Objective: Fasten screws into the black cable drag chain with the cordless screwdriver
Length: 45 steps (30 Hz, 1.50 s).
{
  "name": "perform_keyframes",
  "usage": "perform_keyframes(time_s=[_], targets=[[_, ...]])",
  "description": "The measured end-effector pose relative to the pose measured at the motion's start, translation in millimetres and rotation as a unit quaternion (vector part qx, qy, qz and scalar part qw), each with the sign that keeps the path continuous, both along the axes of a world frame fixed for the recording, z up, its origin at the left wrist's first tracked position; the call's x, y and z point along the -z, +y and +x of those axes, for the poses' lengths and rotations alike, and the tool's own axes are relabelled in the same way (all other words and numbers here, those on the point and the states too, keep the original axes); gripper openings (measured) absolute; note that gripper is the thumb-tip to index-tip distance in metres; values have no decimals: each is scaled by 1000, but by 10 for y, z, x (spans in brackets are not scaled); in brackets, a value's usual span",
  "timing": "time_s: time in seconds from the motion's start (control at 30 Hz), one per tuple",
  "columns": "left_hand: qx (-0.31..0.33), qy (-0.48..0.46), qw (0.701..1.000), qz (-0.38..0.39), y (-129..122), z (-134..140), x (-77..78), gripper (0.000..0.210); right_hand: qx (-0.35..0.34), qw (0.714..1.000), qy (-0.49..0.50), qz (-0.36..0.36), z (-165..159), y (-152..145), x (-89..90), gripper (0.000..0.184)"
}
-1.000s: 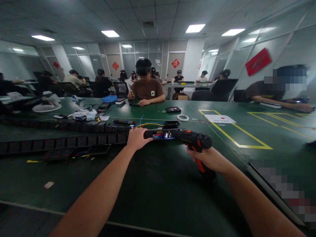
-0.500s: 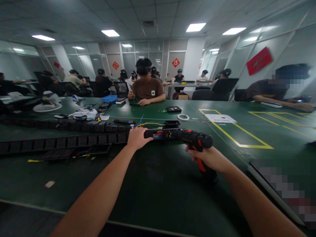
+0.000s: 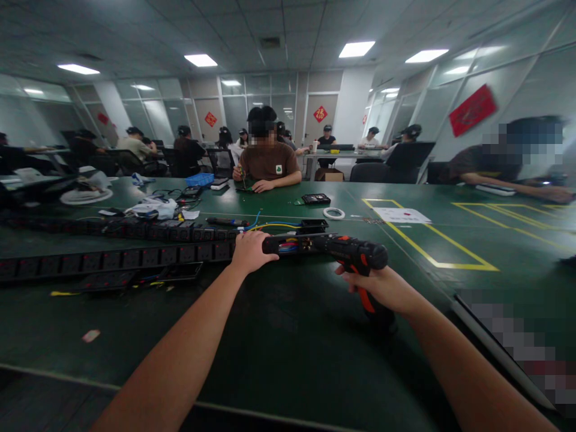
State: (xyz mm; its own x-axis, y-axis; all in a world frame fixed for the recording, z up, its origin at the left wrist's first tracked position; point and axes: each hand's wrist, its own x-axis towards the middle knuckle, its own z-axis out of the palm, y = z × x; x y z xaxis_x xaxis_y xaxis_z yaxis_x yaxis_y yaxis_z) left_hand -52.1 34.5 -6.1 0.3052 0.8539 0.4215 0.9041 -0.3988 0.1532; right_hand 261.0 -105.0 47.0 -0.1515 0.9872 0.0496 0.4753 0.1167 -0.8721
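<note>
A long black power strip (image 3: 153, 256) with a row of sockets lies across the green table. My left hand (image 3: 252, 251) is wrapped over it near its right end, where coloured wires (image 3: 290, 246) show in an open section. In my right hand (image 3: 375, 284) is a black and orange cordless drill (image 3: 355, 251), gripped by its handle. The drill's nose points left at the strip's open end; whether its bit touches a screw there, I cannot tell. Just behind the strip, blue and yellow wires (image 3: 279, 225) run to a small black box (image 3: 314, 225).
A second socket strip (image 3: 166, 230) and a dark screwdriver-like tool (image 3: 227, 221) lie behind. Black panels (image 3: 108, 279) rest in front at left. Further off are a white ring (image 3: 333, 213), a paper (image 3: 402, 215) and a blue basket (image 3: 200, 179). A person (image 3: 270, 161) sits opposite.
Almost nothing differs. Both hands keep their grip on the strip and the drill, and the drill's position is nearly the same.
</note>
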Motion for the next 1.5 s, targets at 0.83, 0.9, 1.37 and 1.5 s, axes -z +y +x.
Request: perform_keyframes(time_s=[0.83, 0.9, 1.37, 1.5], targets=[[20, 18, 1000, -6, -11, -19, -34, 62, -8, 1000, 16, -4, 4, 24, 2, 37], [20, 16, 1000, 5, -10, -16, -19, 63, -6, 1000, 10, 0, 4, 27, 5, 36], [20, 10, 1000, 17, 4, -13, 15, 63, -3, 999, -45, -7, 62, 71, 76, 30], [19, 9, 1000, 20, 15, -18, 32, 64, -7, 999, -47, -6, 71, 75, 88, 29]])
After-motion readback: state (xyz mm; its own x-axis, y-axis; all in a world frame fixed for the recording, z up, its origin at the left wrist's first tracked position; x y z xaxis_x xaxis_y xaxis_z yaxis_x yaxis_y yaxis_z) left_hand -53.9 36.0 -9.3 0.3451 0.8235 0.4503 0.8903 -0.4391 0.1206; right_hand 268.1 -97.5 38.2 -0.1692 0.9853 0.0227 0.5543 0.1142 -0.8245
